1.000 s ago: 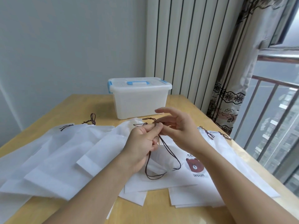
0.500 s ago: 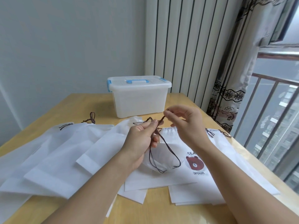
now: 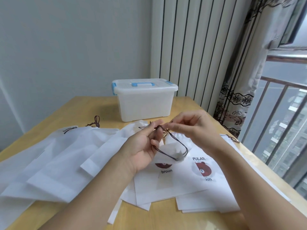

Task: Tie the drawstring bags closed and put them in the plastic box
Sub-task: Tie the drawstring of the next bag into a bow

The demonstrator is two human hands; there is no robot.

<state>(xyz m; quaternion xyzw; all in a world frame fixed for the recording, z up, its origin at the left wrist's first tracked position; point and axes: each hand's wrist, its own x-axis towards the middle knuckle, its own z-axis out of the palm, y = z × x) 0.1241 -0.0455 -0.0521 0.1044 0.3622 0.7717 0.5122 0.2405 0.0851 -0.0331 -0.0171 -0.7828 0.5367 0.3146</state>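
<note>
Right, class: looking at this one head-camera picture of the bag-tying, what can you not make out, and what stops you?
- Inside the translucent white plastic box: head view, frosted walls and shut lid hide it.
- Knot in the dark brown drawstring: fingertips of the left hand and right hand cover it.
- Second brown bear print: a fold of bag overlaps it.

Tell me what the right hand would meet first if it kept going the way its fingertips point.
Probably the left hand: the right hand points leftward at its fingers, both pinching the brown drawstring. Depth is unclear.
</note>
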